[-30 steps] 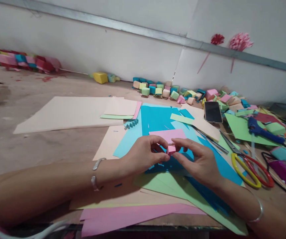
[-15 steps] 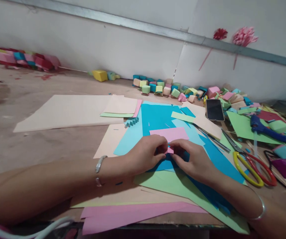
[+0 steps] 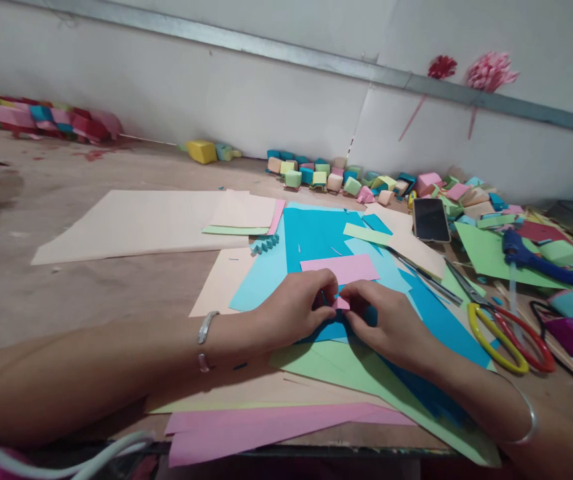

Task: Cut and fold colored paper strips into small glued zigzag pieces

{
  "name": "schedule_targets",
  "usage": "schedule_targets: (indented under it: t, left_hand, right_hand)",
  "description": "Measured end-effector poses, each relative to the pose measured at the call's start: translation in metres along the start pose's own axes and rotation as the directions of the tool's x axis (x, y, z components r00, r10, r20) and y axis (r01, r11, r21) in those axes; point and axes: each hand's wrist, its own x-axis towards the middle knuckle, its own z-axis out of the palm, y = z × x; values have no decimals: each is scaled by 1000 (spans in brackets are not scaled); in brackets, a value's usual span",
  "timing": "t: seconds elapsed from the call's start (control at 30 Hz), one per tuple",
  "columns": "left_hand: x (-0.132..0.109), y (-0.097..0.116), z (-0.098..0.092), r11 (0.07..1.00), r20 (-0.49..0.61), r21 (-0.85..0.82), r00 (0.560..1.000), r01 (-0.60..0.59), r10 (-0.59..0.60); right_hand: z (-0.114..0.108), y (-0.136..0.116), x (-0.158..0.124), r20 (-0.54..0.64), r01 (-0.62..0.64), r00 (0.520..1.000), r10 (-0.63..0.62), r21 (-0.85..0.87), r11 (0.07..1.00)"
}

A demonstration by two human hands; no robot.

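Note:
Between the fingertips of both hands is a small piece of pink paper (image 3: 340, 304), mostly hidden by the fingers. My left hand (image 3: 302, 301) pinches it from the left, thumb and fingers closed. From the other side my right hand (image 3: 385, 310) is closed on it too. Just beyond the hands lies a flat pink paper strip (image 3: 341, 269) on a dark blue sheet (image 3: 316, 230). A light green strip (image 3: 368, 234) is farther back, and a zigzag-folded teal paper (image 3: 265, 245) sits to the left of it.
Scissors (image 3: 509, 337) with yellow and red handles lie to the right, near a blue glue gun (image 3: 536, 259) and a phone (image 3: 432, 220). Several small paper boxes (image 3: 334, 182) line the wall. A large cream sheet (image 3: 156, 223) is at left; pink sheets (image 3: 266, 433) overhang the front edge.
Both hands stay almost in place, still pinching the small pink paper. The whole view has shifted very slightly; the things on the table have not moved.

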Motion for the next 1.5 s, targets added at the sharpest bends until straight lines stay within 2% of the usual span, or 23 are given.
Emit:
schedule_targets:
  t: [0.23, 0.8, 0.93, 1.1, 1.3, 1.5]
  left_hand:
    - [1, -2, 2, 997, 13, -13, 997, 76, -76]
    - [0, -5, 0, 996, 20, -16, 996, 89, -89]
    - [0, -5, 1, 996, 3, -43, 997, 82, -82]
    - [-3, -1, 4, 970, -37, -243, 999, 23, -33]
    - [-5, 3, 5, 911, -45, -412, 997, 37, -61]
    - [-5, 3, 4, 915, -40, -401, 998, 35, -56]
  right_hand:
    - [-1, 1, 0, 2, 6, 1000, -6, 7, 1000]
    - [2, 3, 0, 10, -1, 1000, 0, 72, 997]
    - [5, 3, -1, -60, -2, 998, 8, 104, 995]
    - [6, 1, -4, -193, 11, 981, 21, 159, 987]
    - [5, -2, -5, -256, 166, 957, -137, 97, 981]
    - [10, -3, -6, -306, 100, 948, -84, 37, 994]
